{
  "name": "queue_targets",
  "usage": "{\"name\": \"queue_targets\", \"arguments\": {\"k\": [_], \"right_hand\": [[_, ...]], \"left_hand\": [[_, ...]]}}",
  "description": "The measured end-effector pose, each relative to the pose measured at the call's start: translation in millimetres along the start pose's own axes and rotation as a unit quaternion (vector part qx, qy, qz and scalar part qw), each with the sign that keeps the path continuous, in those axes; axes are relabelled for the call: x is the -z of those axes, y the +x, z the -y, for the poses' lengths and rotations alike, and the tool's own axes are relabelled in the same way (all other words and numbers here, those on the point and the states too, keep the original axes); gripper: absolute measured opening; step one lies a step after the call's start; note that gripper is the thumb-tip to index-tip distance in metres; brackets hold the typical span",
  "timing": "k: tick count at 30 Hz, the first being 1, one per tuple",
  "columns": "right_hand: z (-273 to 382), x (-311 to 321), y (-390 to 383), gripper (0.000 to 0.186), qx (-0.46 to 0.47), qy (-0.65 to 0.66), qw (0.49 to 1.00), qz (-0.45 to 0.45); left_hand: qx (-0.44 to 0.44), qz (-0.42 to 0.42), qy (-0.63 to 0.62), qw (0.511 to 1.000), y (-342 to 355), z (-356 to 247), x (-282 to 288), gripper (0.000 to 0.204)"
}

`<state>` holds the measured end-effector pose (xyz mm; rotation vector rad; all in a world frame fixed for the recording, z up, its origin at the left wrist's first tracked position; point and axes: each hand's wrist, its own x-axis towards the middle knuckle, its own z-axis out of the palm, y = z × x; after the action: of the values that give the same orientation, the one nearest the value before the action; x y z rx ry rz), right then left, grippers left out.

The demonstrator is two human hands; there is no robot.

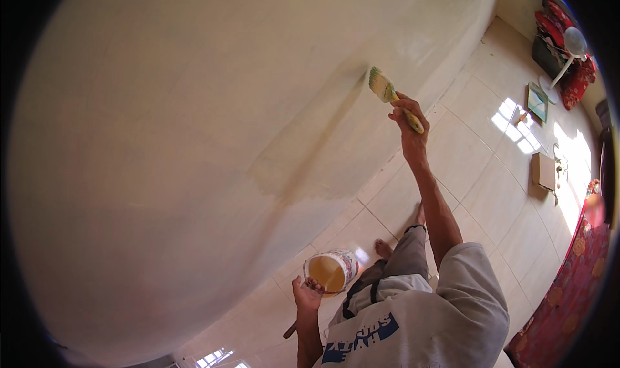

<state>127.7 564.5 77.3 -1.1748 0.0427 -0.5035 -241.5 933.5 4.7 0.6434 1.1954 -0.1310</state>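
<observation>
My right hand [409,119] is raised and grips the yellow handle of a paintbrush [385,91], whose pale bristles press against the cream wall [194,109]. A darker, wet streak [310,155] runs down the wall below the brush. My left hand [307,295] holds a small tub [330,270] of yellowish-brown liquid by its rim, low in front of my body. A dark stick [290,330] pokes out below that hand.
The floor [491,174] is pale glossy tile with sun patches. A small brown box [543,171] and a framed picture [537,102] lie on it. A white fan [571,48] and red cushions stand at the far right; red patterned cloth [568,290] is at lower right.
</observation>
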Motion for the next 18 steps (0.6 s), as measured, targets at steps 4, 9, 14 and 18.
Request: {"name": "queue_targets", "arguments": {"k": [4, 9, 14, 18], "right_hand": [[4.4, -51.6, -46.4, 0.022, 0.105, -0.077, 0.991, 0.039], [33.3, -84.6, -102.1, 0.020, 0.080, -0.057, 0.979, 0.179], [28.2, -65.0, -83.1, 0.017, -0.012, 0.034, 0.972, 0.233], [3.9, -29.5, -32.8, 0.022, -0.098, 0.140, 0.981, 0.089]], "left_hand": [[0.004, -0.001, 0.000, 1.000, 0.9, -1.2, -3.3, 0.042], [0.002, -0.007, -0.017, 1.000, 1.8, -1.1, -0.6, 0.044], [0.008, 0.018, -0.020, 1.000, 3.9, -0.9, 4.1, 0.044], [0.003, -0.002, -0.006, 1.000, 0.8, -1.0, -4.8, 0.042]]}}
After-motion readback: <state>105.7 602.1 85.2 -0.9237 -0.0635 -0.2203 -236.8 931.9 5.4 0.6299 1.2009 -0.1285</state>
